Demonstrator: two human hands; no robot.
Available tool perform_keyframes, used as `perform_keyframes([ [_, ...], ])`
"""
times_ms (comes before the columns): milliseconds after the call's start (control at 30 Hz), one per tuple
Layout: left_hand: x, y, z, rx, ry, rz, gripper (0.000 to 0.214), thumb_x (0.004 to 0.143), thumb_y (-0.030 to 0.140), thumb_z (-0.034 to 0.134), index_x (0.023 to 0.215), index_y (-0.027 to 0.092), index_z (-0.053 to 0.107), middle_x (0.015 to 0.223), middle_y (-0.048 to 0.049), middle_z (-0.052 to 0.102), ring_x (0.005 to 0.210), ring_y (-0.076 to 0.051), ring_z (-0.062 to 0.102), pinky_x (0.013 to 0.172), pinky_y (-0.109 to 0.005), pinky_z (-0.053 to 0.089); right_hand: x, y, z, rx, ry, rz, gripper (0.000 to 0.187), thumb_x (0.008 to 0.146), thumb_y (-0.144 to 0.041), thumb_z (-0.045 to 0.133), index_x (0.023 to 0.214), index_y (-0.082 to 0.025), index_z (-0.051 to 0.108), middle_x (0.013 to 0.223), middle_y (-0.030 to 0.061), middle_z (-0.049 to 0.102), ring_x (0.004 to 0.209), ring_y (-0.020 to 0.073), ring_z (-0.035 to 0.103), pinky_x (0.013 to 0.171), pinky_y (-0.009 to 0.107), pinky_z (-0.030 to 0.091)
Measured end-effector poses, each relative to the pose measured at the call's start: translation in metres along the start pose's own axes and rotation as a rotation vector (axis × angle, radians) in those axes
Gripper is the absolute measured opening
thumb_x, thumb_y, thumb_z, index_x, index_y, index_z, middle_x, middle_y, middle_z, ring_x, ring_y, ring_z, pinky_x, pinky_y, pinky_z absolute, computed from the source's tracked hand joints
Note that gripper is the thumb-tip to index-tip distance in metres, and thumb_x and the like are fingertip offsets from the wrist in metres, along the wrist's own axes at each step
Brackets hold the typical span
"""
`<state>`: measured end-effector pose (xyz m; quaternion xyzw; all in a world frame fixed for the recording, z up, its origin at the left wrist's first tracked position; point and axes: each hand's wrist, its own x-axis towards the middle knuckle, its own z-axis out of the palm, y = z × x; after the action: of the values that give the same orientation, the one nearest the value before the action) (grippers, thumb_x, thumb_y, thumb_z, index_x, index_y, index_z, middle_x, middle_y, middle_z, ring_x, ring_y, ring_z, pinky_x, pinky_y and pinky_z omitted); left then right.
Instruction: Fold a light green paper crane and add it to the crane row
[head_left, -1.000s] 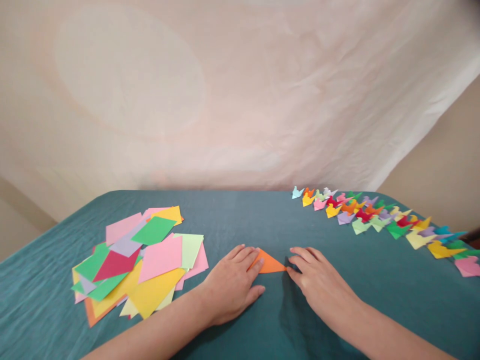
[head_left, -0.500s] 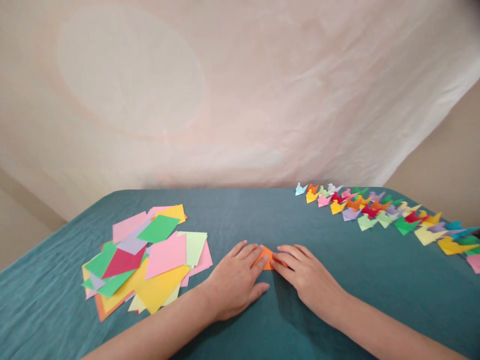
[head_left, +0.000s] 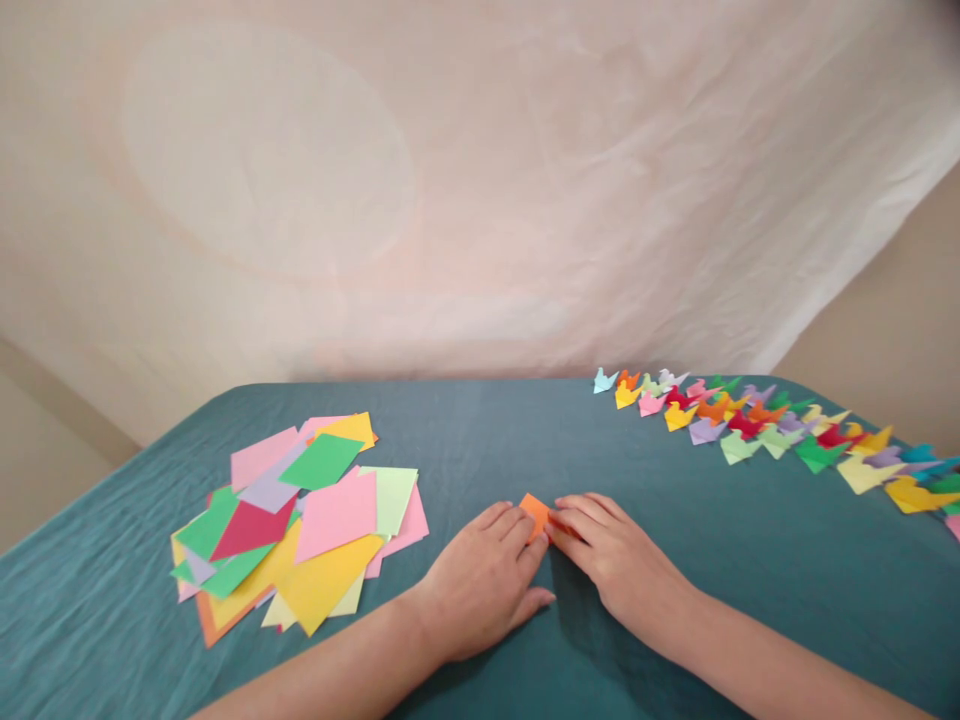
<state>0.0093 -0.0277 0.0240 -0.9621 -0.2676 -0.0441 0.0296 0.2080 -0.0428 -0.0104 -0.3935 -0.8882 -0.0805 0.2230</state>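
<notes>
A small folded piece of orange paper (head_left: 537,511) lies on the teal cloth-covered table (head_left: 480,430), mostly hidden under my fingers. My left hand (head_left: 487,580) lies flat on the cloth with its fingers stretched out, the fingertips pressing the paper's left side. My right hand (head_left: 611,555) rests beside it, fingers extended and close together, pressing down on the paper's right part. The two hands touch at the fingertips over the paper.
A loose pile of coloured paper squares (head_left: 300,520) lies at the left of the table. Several small folded paper figures (head_left: 757,425) in many colours run in a band along the far right edge. A pale draped sheet (head_left: 480,180) hangs behind.
The orange triangle was exposed between my hands; my right hand slid left over it, folding it smaller. Both hands now meet over it, and only a small orange corner shows.
</notes>
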Motion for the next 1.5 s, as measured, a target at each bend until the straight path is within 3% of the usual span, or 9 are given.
perform_keyframes([
  [400, 0.0, -0.002, 0.0, -0.01, -0.009, -0.012, 0.041, 0.087, 0.043, 0.047, 0.118, 0.016, 0.051, 0.117, -0.0098, 0.055, 0.114, -0.023, 0.047, 0.105, -0.039, 0.026, 0.003, -0.008, -0.004, -0.092, -0.01, -0.001, 0.024, 0.086, -0.01, 0.044, 0.096, -0.01, 0.066, 0.097, 0.0106, 0.066, 0.094, 0.0219, 0.056, 0.088, 0.037, 0.045],
  [700, -0.003, 0.004, -0.015, 0.062, -0.085, -0.082, 0.037, 0.088, 0.039, 0.046, 0.105, 0.01, 0.062, 0.105, -0.0121, 0.062, 0.104, -0.025, 0.053, 0.098, -0.039, 0.035, 0.002, -0.007, -0.002, -0.137, -0.01, -0.031, 0.03, 0.088, -0.009, 0.038, 0.096, -0.01, 0.067, 0.098, 0.01, 0.068, 0.094, 0.022, 0.057, 0.086, 0.037, 0.046],
  [1000, -0.013, 0.006, -0.023, 0.072, -0.128, -0.177, 0.032, 0.087, 0.036, 0.049, 0.1, 0.012, 0.066, 0.118, -0.0147, 0.058, 0.112, -0.028, 0.049, 0.094, -0.039, 0.036, 0.002, -0.006, -0.002, -0.143, -0.052, -0.044, 0.026, 0.086, -0.01, 0.044, 0.097, -0.009, 0.067, 0.098, 0.0099, 0.068, 0.094, 0.0228, 0.056, 0.086, 0.036, 0.045],
  [1167, -0.017, 0.001, -0.027, 0.067, -0.2, -0.126, 0.029, 0.084, 0.023, 0.047, 0.102, 0.012, 0.066, 0.124, -0.0153, 0.054, 0.117, -0.027, 0.045, 0.097, -0.039, 0.033, 0.001, -0.005, -0.003, -0.153, -0.072, -0.049, 0.023, 0.082, -0.009, 0.05, 0.097, -0.008, 0.067, 0.099, 0.0099, 0.067, 0.095, 0.0224, 0.055, 0.088, 0.036, 0.044],
  [1300, -0.016, 0.001, -0.027, 0.08, -0.257, -0.099, 0.029, 0.08, 0.023, 0.049, 0.098, 0.01, 0.068, 0.125, -0.0174, 0.052, 0.12, -0.029, 0.042, 0.098, -0.041, 0.033, -0.002, -0.004, -0.005, -0.225, -0.109, -0.024, 0.023, 0.079, -0.009, 0.053, 0.096, -0.008, 0.068, 0.1, 0.0111, 0.067, 0.095, 0.0235, 0.055, 0.089, 0.039, 0.043],
  [1500, -0.014, -0.007, -0.034, -0.026, -0.241, -0.139, 0.024, 0.079, 0.021, 0.051, 0.093, 0.011, 0.068, 0.109, -0.0162, 0.061, 0.103, -0.029, 0.054, 0.088, -0.039, 0.042, -0.007, -0.002, -0.009, -0.31, -0.175, 0.061, 0.022, 0.071, -0.003, 0.054, 0.085, -0.01, 0.07, 0.098, 0.0128, 0.065, 0.093, 0.0251, 0.055, 0.082, 0.039, 0.044],
])
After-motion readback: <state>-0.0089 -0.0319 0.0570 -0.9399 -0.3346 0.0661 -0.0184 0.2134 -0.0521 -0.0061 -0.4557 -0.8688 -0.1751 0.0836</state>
